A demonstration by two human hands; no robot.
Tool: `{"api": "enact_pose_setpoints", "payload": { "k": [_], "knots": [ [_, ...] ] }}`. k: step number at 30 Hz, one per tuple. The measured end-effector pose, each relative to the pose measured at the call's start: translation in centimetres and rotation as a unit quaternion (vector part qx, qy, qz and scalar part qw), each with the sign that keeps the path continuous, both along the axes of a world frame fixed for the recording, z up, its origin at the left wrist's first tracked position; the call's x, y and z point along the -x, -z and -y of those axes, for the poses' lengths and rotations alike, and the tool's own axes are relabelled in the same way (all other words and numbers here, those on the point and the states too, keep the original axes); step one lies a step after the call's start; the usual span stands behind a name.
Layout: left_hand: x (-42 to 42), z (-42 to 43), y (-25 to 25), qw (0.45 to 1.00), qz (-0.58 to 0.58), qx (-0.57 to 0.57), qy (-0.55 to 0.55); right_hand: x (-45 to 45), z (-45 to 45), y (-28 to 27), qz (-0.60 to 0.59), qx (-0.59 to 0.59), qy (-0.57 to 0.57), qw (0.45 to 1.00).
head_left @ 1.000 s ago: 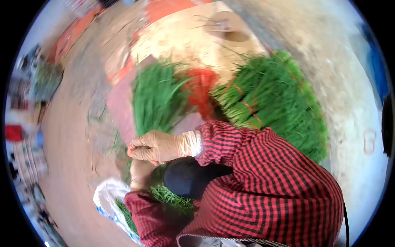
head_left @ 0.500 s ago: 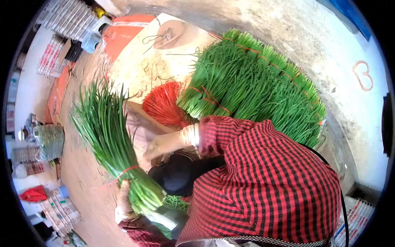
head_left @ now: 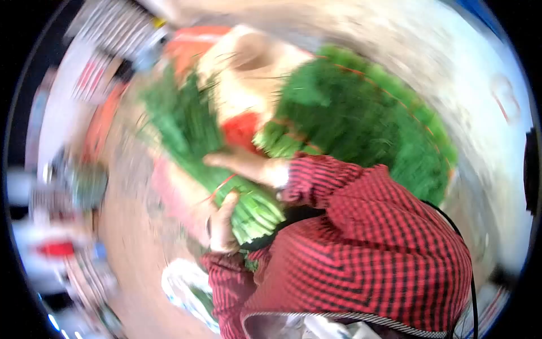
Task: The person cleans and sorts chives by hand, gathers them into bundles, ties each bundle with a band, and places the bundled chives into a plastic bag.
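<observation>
A bundle of long green garlic chives (head_left: 195,133), tied with a red band, slants before me with its leaf tips up and left and its pale cut ends down and right. My left hand (head_left: 224,220) is closed on it near the band, thumb over the stems. Higher along the bundle, my right hand (head_left: 243,164) lies against the leaves and appears to grip them; motion blurs its fingers. Behind my right hand shows a heap of red ties (head_left: 241,129), partly covered.
Tied chive bundles (head_left: 350,107) are packed in a row beside the wall at upper right. A pale board (head_left: 226,68) lies beyond the red ties. A white plastic bag (head_left: 183,282) is on the floor at lower left. Stacked crates (head_left: 116,31) stand at the far upper left.
The chive bundle has moved right and closer to my body, carried by my left hand. My right hand has come up from near my knee onto the bundle. The whole view has shifted and blurred.
</observation>
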State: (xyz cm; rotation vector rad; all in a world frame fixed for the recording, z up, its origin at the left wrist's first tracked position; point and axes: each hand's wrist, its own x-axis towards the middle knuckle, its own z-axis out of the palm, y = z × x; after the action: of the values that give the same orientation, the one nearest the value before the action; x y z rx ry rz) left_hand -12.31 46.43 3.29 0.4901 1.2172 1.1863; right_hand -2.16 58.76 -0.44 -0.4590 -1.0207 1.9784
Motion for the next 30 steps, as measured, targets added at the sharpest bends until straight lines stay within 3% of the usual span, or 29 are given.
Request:
{"api": "enact_pose_setpoints", "payload": {
  "k": [1,3,5,7,9,11,12,13,15,17,19,20,21,23,25,26,28,29,30],
  "knots": [
    [-0.1,-0.1,0.3,0.997,-0.052,-0.062,-0.016,-0.1,-0.3,-0.6,0.011,0.027,-0.056,0.998],
    [1.4,0.4,2.1,0.998,-0.016,-0.052,-0.03,1.9,-1.1,1.0,0.046,0.036,-0.116,0.992],
    [2.0,2.1,3.2,0.994,-0.055,-0.024,-0.093,3.3,-1.0,1.4,0.115,0.057,-0.177,0.976],
    [6.1,7.3,5.1,0.986,-0.054,-0.099,-0.12,7.8,2.3,1.5,0.069,0.116,-0.31,0.941],
    [9.9,12.0,7.2,0.96,-0.117,-0.176,-0.182,12.0,5.2,1.0,0.078,0.126,-0.377,0.914],
    [13.9,17.0,9.5,0.95,-0.083,-0.174,-0.244,17.1,8.8,-0.4,0.092,0.127,-0.45,0.879],
    [10.2,10.8,10.1,0.939,-0.105,-0.174,-0.277,13.9,1.9,0.3,0.076,0.141,-0.482,0.861],
    [16.6,15.8,8.5,0.929,-0.083,-0.194,-0.304,21.4,6.7,-2.6,0.134,0.119,-0.494,0.851],
    [17.7,18.5,13.2,0.882,-0.063,-0.241,-0.4,25.7,9.7,-0.2,0.176,0.105,-0.531,0.822],
    [16.1,19.0,14.3,0.824,-0.044,-0.281,-0.49,27.2,11.3,2.2,0.247,-0.106,-0.6,0.754],
    [14.1,19.8,14.0,0.811,-0.036,-0.163,-0.561,28.3,12.5,6.6,0.292,-0.203,-0.635,0.686],
    [14.3,20.6,13.9,0.794,0.021,-0.152,-0.588,28.6,14.0,8.4,0.2,-0.237,-0.668,0.677],
    [14.3,21.5,13.6,0.769,0.081,-0.139,-0.619,29.0,15.6,9.7,0.107,-0.261,-0.701,0.656],
    [14.2,23.0,12.7,0.752,0.04,-0.1,-0.65,31.1,17.9,8.3,0.202,-0.087,-0.831,0.511],
    [11.9,24.3,13.0,0.725,0.059,-0.113,-0.677,31.5,19.3,10.3,0.118,-0.235,-0.85,0.456],
    [11.1,25.0,12.4,0.717,-0.005,-0.085,-0.692,30.1,19.4,11.8,0.168,-0.177,-0.861,0.447],
    [8.9,25.6,13.4,0.662,-0.04,-0.066,-0.746,29.5,22.4,11.4,0.07,-0.437,-0.804,0.398],
    [7.6,26.5,13.7,0.637,-0.097,-0.069,-0.762,29.5,23.8,12.0,0.053,-0.433,-0.824,0.361],
    [6.6,27.7,13.3,0.608,-0.153,-0.069,-0.776,29.4,24.3,13.1,0.113,-0.347,-0.867,0.34]
  ]
}}
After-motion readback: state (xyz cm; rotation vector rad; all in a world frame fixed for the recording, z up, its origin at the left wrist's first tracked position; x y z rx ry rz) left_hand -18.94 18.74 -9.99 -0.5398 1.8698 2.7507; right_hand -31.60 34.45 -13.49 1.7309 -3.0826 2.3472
